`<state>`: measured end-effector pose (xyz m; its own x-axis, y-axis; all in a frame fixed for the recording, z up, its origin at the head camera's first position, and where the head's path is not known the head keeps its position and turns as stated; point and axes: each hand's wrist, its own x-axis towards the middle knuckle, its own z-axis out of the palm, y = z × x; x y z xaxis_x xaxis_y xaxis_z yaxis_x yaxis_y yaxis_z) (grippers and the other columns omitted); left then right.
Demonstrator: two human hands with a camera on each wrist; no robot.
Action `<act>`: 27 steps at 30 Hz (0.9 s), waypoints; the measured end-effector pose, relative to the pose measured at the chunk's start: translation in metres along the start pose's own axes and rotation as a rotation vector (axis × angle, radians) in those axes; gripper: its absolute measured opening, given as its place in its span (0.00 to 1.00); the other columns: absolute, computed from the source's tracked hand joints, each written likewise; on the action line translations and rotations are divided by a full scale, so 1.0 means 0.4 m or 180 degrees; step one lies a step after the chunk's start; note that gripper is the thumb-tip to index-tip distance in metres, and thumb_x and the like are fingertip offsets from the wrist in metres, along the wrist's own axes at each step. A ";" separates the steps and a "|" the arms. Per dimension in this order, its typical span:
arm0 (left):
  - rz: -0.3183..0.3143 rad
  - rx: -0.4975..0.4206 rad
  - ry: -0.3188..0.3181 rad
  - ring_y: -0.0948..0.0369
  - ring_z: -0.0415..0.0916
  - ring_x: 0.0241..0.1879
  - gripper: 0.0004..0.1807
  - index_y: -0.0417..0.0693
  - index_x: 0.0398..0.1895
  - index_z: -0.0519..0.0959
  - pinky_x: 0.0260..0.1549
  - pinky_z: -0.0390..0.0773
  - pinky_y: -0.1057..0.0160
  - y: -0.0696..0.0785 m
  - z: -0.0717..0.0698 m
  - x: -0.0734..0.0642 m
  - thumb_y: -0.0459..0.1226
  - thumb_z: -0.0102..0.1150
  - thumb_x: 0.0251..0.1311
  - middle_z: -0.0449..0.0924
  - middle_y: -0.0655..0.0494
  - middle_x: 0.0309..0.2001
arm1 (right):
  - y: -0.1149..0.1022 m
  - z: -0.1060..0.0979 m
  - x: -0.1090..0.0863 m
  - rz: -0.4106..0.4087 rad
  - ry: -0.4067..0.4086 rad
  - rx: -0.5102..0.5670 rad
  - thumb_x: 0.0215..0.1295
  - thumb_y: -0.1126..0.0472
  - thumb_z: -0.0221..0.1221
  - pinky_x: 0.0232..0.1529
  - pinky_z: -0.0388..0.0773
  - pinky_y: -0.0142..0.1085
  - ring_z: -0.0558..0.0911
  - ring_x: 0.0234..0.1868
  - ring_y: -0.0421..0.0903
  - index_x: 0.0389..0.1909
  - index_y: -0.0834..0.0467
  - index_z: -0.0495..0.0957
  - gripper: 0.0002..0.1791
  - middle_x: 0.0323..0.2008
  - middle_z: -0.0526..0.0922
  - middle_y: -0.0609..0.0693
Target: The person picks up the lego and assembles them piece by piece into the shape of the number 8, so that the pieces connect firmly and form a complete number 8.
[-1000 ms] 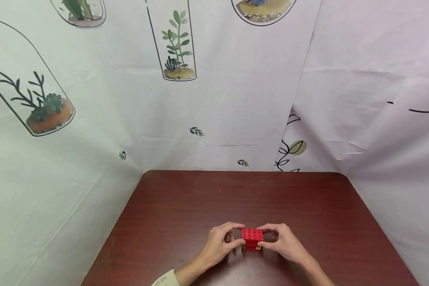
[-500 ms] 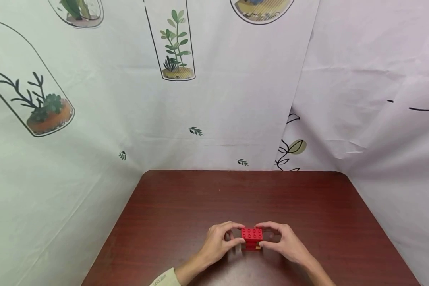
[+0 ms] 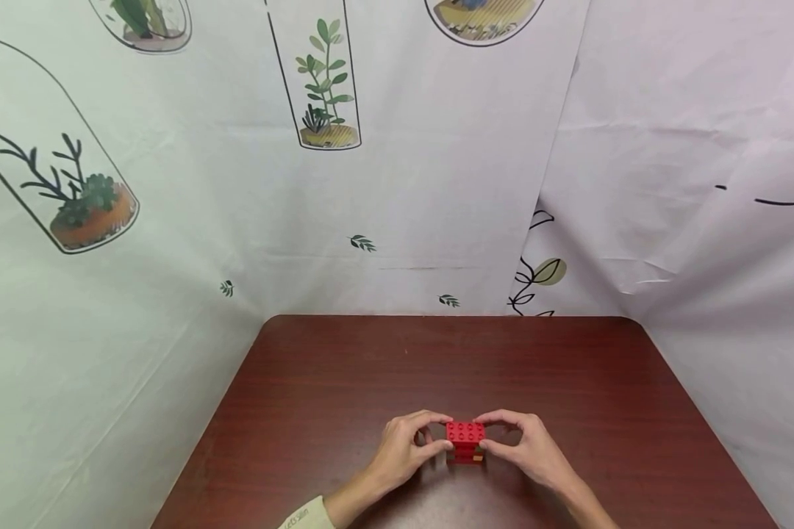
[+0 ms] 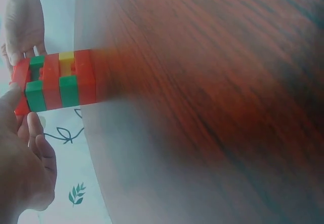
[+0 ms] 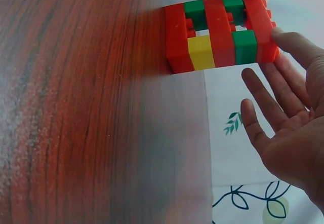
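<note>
A small tower of toy building bricks (image 3: 465, 451) stands upright on the table. Its layers alternate: long red bricks (image 5: 220, 32) at the bottom, middle and top, with small green bricks (image 4: 69, 90) and a yellow brick (image 5: 201, 52) between them, gaps showing through. On top is the studded red brick (image 3: 465, 431). My left hand (image 3: 403, 452) pinches that top brick at its left end, thumb in front and forefinger behind. At the right end my right hand (image 3: 526, 450) pinches it likewise, its other fingers spread below in the right wrist view.
The dark red-brown wooden table (image 3: 344, 375) has rounded far corners. White cloth (image 3: 430, 206) with printed plants and jars hangs behind it and along both sides.
My right thumb has shifted slightly upward to the top brick's corner. The left hand and the tower stay almost in place.
</note>
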<state>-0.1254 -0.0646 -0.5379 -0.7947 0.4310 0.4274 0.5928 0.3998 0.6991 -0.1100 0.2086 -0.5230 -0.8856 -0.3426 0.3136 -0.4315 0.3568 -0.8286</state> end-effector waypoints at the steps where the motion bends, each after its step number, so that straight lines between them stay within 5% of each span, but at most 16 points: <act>1: 0.0006 -0.0006 0.0006 0.71 0.75 0.22 0.19 0.57 0.54 0.88 0.23 0.69 0.79 0.000 0.000 0.000 0.46 0.77 0.60 0.83 0.62 0.28 | -0.001 0.000 0.000 -0.0003 0.0012 -0.0020 0.63 0.57 0.76 0.41 0.82 0.42 0.84 0.42 0.42 0.50 0.51 0.89 0.15 0.45 0.91 0.44; 27: 0.0411 0.0183 0.0251 0.76 0.71 0.21 0.19 0.55 0.53 0.89 0.23 0.65 0.81 -0.012 0.007 -0.004 0.44 0.79 0.59 0.85 0.62 0.28 | -0.010 0.010 -0.001 -0.0054 0.0153 -0.0181 0.60 0.58 0.79 0.37 0.81 0.40 0.86 0.40 0.41 0.48 0.48 0.89 0.15 0.41 0.91 0.41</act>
<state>-0.1266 -0.0650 -0.5435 -0.7179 0.4179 0.5567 0.6953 0.3919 0.6025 -0.1071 0.2039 -0.5216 -0.8847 -0.3074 0.3505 -0.4544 0.4006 -0.7956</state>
